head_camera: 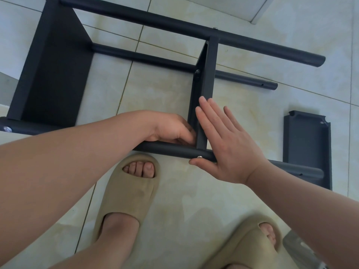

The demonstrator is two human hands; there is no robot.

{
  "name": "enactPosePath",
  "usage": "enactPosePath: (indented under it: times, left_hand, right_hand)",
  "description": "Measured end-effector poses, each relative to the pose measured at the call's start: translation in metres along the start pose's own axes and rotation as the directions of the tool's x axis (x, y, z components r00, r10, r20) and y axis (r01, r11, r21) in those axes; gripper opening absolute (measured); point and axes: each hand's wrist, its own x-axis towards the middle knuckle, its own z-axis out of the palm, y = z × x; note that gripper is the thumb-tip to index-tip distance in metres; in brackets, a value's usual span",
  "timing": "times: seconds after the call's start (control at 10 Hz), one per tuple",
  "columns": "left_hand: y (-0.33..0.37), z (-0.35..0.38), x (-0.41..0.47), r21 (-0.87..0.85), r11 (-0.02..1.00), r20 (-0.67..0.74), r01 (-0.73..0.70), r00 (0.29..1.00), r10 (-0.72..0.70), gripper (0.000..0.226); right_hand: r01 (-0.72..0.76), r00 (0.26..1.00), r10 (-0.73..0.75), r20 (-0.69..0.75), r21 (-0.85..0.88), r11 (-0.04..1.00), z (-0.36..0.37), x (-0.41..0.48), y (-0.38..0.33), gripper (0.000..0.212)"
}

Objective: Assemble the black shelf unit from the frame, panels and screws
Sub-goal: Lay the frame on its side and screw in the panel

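As the black shelf frame (155, 20) lies on the floor (165, 90), the right hand (229, 144) presses flat against the middle panel (210, 74); the left hand (171, 129) curls at its near corner, grasp unclear. Probably next: tightening the screw (199, 157).

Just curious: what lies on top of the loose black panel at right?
The near frame tube ends above the lower part of the loose panel; it hides that strip, so contact cannot be seen.

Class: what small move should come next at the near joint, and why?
Probably turn the screw tighter into the near tube: the right hand braces the middle panel flat, and the left hand curls its fingers at the inner corner.
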Motion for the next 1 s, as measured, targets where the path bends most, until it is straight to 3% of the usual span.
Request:
enactPosePath:
  times: [1.0]
  left_hand:
    - [-0.0044,-0.0016,0.004,-0.071,0.997,0.059,-0.004,0.998,0.008,0.01]
  right_hand:
    - [-0.005,1.0,0.005,0.009,-0.002,1.0,-0.0002,0.0002,-0.0002,0.1]
